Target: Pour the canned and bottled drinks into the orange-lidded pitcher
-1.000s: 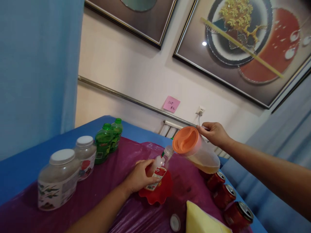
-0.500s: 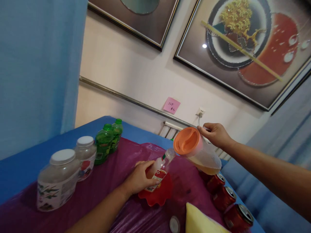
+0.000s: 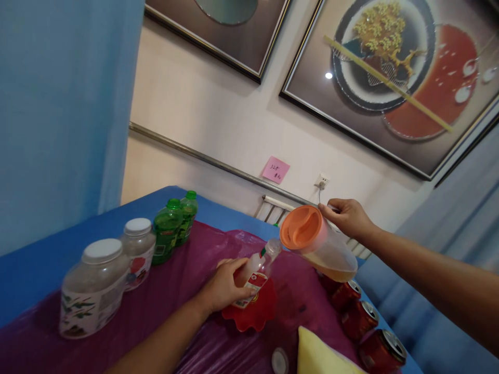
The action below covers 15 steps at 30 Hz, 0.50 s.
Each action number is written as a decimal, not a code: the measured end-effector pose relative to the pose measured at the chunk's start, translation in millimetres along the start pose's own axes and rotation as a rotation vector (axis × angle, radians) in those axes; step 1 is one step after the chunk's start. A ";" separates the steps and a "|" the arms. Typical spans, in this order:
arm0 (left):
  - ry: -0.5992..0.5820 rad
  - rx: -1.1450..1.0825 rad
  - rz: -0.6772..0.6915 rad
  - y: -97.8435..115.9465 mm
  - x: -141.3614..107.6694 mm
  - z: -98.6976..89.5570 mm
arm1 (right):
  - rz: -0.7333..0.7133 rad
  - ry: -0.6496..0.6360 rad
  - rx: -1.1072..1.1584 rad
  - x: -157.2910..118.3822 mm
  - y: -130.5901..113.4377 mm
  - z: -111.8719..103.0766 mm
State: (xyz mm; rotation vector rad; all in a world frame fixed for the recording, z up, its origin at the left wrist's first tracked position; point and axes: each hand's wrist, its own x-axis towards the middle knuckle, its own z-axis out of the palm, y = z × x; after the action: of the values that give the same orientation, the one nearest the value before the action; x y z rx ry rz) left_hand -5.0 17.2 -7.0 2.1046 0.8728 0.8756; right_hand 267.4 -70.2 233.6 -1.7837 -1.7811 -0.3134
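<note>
- Wrapped around a clear bottle (image 3: pixel 258 280) with a red label, our left hand (image 3: pixel 228 284) grips its body with thumb and fingers.
- We hold that bottle tilted, its neck leaning right, above a red dish (image 3: pixel 249 317) with a wavy rim; whether the two touch, we cannot tell.
- With our right hand (image 3: pixel 348 217) we grip the handle end of a cloudy plastic jug (image 3: pixel 331 259).
- We keep the jug on its side, its orange lid (image 3: pixel 302 227) just beside the bottle's mouth and yellowish liquid along its lower wall; we cannot make out any stream.
- Below the jug, on the right, we see a row of red cans (image 3: pixel 359 319).
- Near us lie a small white cap (image 3: pixel 279 359) and, to its right, a yellow cloth (image 3: pixel 323 356).
- On the left we have two white-lidded jars (image 3: pixel 93 285), with two green bottles (image 3: pixel 167 228) farther back.
- Under these things we see a purple plastic sheet (image 3: pixel 171 291) over a blue table (image 3: pixel 144 208).
</note>
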 end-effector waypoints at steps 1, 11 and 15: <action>0.003 0.002 0.003 -0.4 0.1 0.3 | 0.000 0.001 -0.001 0.0 -0.1 -0.3; 0.017 0.000 -0.013 -3.4 0.1 2.2 | 0.017 -0.003 0.004 -0.5 0.7 -0.2; 0.022 -0.012 0.015 -1.3 0.2 1.2 | 0.014 0.001 -0.005 -0.8 1.3 -0.1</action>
State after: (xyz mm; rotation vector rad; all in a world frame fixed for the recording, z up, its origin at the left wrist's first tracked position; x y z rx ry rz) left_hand -4.4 17.6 -8.6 2.0972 0.8627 0.9112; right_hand 268.6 -70.8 232.9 -1.7986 -1.7680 -0.3136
